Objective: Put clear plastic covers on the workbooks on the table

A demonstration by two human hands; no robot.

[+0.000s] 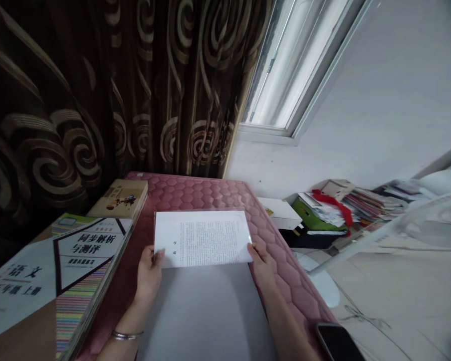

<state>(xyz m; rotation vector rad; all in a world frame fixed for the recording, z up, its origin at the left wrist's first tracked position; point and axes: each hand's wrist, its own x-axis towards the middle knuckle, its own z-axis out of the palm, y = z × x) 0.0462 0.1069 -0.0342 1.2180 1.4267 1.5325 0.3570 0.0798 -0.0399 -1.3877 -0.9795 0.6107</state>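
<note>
A white sheet of printed paper [206, 238], apparently in a clear sleeve, is held up between my two hands. Its text runs sideways, with two larger characters near the left. My left hand [150, 265] pinches the lower left edge, thumb on top, and a silver bangle circles that wrist. At the opposite edge, my right hand [261, 258] grips the lower right corner. Below the paper, a plain grey surface [206, 311] stretches toward me between my forearms; what it is I cannot tell.
Pink quilted bedding [195, 193] lies underneath. Workbooks [86, 260] and a tan book [122, 198] are stacked at left. A phone [340, 343] rests at lower right. Beyond stand a white fan [364, 230] and piled papers [376, 203]. A patterned curtain [143, 90] hangs behind.
</note>
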